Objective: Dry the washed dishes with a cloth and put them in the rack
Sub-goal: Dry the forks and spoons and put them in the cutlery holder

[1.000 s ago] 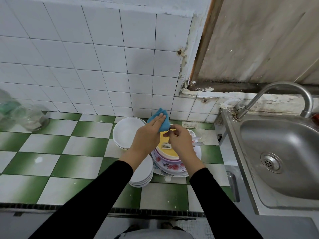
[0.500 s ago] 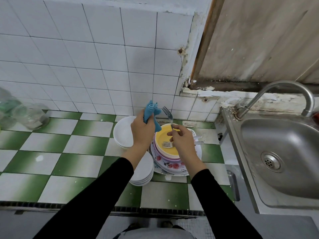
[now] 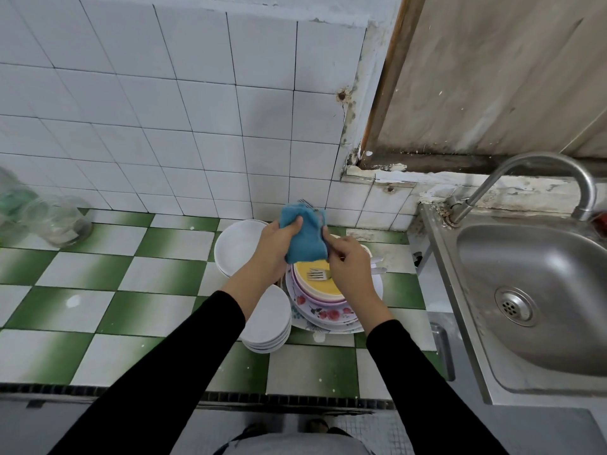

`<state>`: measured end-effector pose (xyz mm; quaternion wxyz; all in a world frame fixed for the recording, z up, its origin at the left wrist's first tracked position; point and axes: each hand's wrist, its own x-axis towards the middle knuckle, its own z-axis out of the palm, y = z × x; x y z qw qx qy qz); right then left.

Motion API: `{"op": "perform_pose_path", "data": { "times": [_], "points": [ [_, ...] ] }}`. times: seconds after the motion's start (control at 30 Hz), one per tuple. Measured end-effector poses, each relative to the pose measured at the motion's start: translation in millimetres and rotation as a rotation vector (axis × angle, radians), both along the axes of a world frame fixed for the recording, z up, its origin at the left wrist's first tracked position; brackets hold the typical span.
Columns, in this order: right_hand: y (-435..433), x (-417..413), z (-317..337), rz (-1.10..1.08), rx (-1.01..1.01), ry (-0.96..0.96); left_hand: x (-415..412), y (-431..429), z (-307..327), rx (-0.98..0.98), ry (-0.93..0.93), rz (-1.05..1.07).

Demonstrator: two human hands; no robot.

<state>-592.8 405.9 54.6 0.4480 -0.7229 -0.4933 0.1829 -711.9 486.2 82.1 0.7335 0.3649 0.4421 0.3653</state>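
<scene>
Blue cloth [image 3: 303, 239]: bunched above the plate stack and folded round a fork.
Wrapped fork [image 3: 304, 202]: only the tines show, poking out past the cloth's top edge; the rest is covered.
Left hand [image 3: 274, 239]: fingers and thumb curled round the cloth, squeezing it from the left side.
Right hand [image 3: 349, 269]: fingertips pinched at the cloth's lower right edge. It probably holds the fork's handle, which is hidden.
Step in hand: drying one fork, by the look of it.
Second fork [image 3: 317, 275]: lies loose on the yellow plate [image 3: 323, 285], not yet taken up.
Plate stack: yellow plate on top, floral plates [image 3: 328, 314] beneath, all on the tiled worktop [image 3: 157, 277]. Wet or dry, cannot tell.
White bowls: one stack [image 3: 267, 326] just beside the plates at the front, another [image 3: 238, 246] behind the left hand.
Rack: not in view, so nothing can be counted as put away.
Sink [image 3: 532, 290]: steel, right of the worktop.
Progress: early, I judge. One fork is being dried, and a fork, the plates and both bowl stacks are left, then racking.
</scene>
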Motion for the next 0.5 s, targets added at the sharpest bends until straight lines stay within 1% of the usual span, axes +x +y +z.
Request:
{"op": "perform_pose_path", "data": {
  "times": [0.07, 0.1, 0.17, 0.27, 0.33, 0.4, 0.5],
  "points": [
    [-1.2, -2.1, -2.6, 0.018, 0.01, -0.032, 0.9, 3.9, 1.9, -0.126, -0.142, 0.09],
    [-1.2, -3.2, -2.7, 0.01, 0.021, -0.029, 0.8, 4.3, 2.0, -0.129, -0.167, 0.092],
    [0.7, -3.4, -0.6, -0.015, 0.051, 0.016, 0.7, -0.2, 1.4, -0.038, -0.1, 0.033],
    [6.9, -2.1, 11.4, -0.052, 0.044, 0.154, 4.1, -13.1, -4.1, 0.109, 0.035, -0.073],
    [9.1, -1.8, 18.5, -0.047, 0.057, 0.164, 7.1, -17.0, -7.5, 0.121, 0.058, -0.069],
    [8.1, -2.9, 21.5, -0.034, 0.06, 0.15, 8.8, -16.8, -5.6, 0.095, 0.039, -0.042],
    [4.2, -3.8, 18.2, -0.013, 0.041, 0.188, 8.5, -13.4, 0.2, 0.111, 0.069, -0.036]
  ]
}}
